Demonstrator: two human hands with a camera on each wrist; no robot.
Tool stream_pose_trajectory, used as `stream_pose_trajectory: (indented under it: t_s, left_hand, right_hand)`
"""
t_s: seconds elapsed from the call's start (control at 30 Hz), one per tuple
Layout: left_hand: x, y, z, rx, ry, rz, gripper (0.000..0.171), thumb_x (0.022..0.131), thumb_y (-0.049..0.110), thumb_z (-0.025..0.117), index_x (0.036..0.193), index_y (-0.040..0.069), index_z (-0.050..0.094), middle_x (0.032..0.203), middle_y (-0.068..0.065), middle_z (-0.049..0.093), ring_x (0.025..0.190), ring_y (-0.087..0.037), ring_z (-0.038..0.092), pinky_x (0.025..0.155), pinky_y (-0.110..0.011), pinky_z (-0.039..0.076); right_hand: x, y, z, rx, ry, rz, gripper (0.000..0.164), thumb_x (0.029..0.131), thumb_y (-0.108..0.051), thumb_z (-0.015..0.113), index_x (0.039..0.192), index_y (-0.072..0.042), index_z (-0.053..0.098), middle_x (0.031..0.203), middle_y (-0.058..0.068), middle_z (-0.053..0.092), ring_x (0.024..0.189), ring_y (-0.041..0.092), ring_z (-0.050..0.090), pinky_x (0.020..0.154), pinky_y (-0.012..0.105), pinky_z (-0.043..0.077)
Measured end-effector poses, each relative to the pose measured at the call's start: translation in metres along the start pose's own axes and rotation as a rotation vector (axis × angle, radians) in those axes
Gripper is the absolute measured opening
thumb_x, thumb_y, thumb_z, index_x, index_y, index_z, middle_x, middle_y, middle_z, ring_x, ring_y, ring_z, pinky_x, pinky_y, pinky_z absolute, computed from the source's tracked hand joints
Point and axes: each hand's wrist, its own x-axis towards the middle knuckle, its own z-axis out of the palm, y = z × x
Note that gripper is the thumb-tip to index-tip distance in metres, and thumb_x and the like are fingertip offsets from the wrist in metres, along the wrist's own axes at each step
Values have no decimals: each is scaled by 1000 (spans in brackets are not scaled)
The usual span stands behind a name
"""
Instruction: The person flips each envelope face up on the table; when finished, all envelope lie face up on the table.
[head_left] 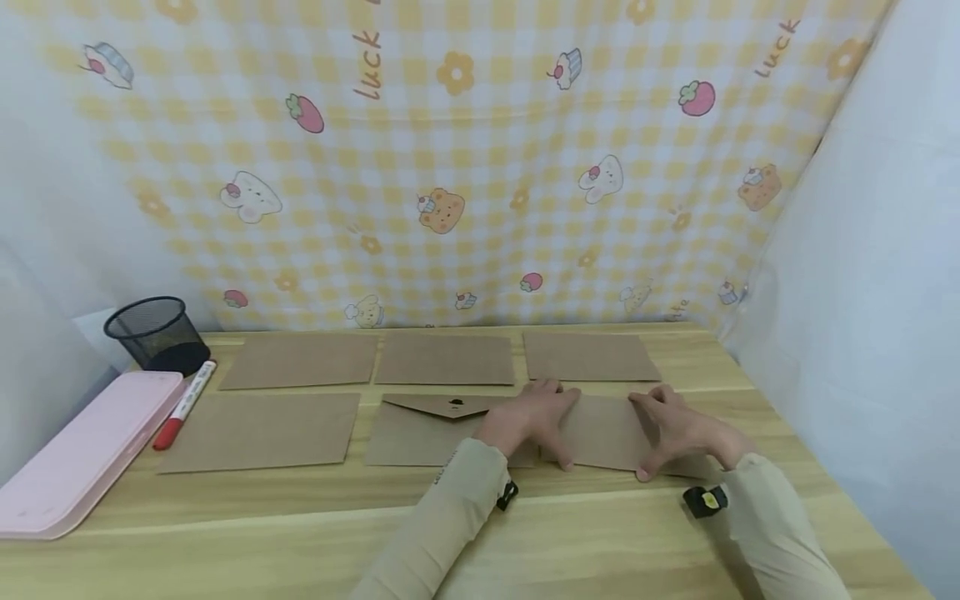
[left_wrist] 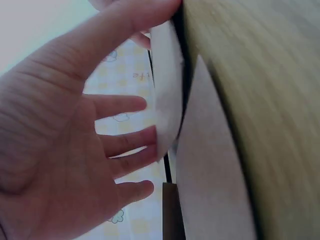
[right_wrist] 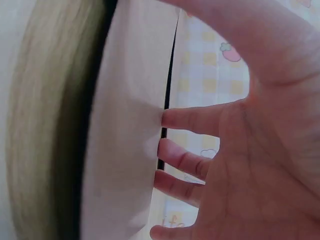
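A brown kraft envelope lies at the front right of the table, between both hands. At its left end my left hand spreads out, thumb near the front edge and fingers toward the back edge. My right hand spans the envelope's right end the same way, its thumb at the front edge. Straight fingertips touch the envelope's surface in the right wrist view. Left of it, partly under my left hand and sleeve, lies an envelope with a pointed flap bearing a small dark hat print.
Three brown envelopes line the back of the table, and another lies front left. At the left stand a black mesh pen cup, a red-and-white marker and a pink case. A patterned curtain hangs behind.
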Motion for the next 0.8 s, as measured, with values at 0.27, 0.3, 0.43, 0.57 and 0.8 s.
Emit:
stream_pose_trajectory:
  t_s: [0.27,0.3,0.43,0.57,0.8]
  left_hand:
    - [-2,3,-15,34,149,118,106,63,46,82,147,13,25,143,-7,33,130,-24,26,107,-37,23]
    - [-4,3,-19,44,162,120,105,63,46,81,146,13,26,143,-7,34,130,-25,26,107,-37,24]
    - [-15,0,-33,37,193,130,98,64,47,80,143,12,33,141,-4,38,129,-25,27,105,-35,27]
    - [-25,-11,-39,-66,181,142,98,65,44,81,144,11,32,143,-4,35,130,-23,24,103,-35,30]
    - [-51,-57,-55,-249,156,88,100,67,42,80,146,8,28,147,-10,27,134,-27,20,104,-43,29]
  right_hand:
    - [-19,-4,-18,27,178,-58,109,53,-36,89,136,8,32,123,32,23,106,48,37,79,57,41]
    - [-20,-6,-21,20,193,-70,109,54,-37,88,137,7,32,125,33,23,107,49,36,79,59,40]
    - [-22,-17,-30,-20,206,-93,110,55,-43,87,138,5,32,131,35,23,113,52,33,81,62,39]
    - [-22,-29,-32,-37,216,-118,116,56,-47,86,142,3,27,134,33,25,116,52,32,83,65,36]
    - [-30,-45,-38,29,333,-263,85,60,-35,87,127,-6,43,144,28,20,121,56,28,84,70,32]
